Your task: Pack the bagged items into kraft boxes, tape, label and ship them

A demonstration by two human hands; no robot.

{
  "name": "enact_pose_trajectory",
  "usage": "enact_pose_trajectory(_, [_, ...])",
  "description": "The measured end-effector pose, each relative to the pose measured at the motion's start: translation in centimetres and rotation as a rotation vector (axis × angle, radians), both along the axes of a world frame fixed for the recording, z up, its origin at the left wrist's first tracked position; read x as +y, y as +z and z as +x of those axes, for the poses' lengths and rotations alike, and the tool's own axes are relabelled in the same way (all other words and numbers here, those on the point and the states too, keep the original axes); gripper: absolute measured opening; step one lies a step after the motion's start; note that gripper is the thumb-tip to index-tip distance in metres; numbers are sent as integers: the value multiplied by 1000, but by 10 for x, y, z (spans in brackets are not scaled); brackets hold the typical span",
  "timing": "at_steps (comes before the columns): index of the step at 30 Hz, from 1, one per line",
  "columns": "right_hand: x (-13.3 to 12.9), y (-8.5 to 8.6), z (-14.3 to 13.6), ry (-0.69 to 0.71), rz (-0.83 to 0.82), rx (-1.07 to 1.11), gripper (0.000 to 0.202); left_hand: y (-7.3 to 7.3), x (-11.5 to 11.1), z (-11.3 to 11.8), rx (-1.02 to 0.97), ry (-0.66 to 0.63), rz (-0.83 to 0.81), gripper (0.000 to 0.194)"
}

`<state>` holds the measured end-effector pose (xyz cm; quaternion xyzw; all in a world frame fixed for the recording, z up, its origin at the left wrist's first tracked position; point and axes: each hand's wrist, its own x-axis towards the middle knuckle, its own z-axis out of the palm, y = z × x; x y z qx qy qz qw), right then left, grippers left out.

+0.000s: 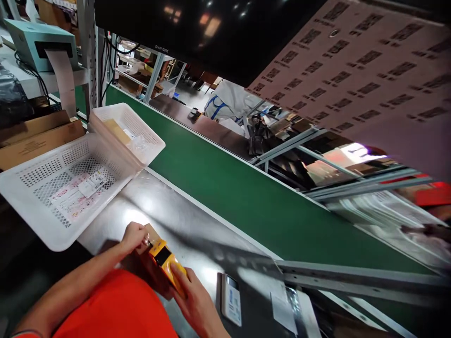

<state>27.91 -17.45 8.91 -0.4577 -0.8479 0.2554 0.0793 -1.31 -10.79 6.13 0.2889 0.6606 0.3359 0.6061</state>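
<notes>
Close to my body, a small brown cardboard box (151, 233) is at the near edge of the metal table (183, 239). My left hand (134, 236) is closed on the far end of this box, its fingertips bunched near the edge. My right hand (192, 293) grips a yellow tape dispenser (172, 267), whose front end lies over the box close to my left fingers. Much of the box is hidden under the dispenser and my arms.
White plastic baskets (58, 239) at left hold packets. A green conveyor belt (211, 183) runs behind the table. A flat device with a small display (231, 300) lies at right. A monitor (211, 37) hangs overhead. A label printer (42, 44) stands left; another person's red sleeve (433, 193) shows right.
</notes>
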Motion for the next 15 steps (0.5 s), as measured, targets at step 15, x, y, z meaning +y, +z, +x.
enact_pose_trajectory(15, [26,11,-50,36,-3,-304,60,-64,20,-60,198,-50,-15,36])
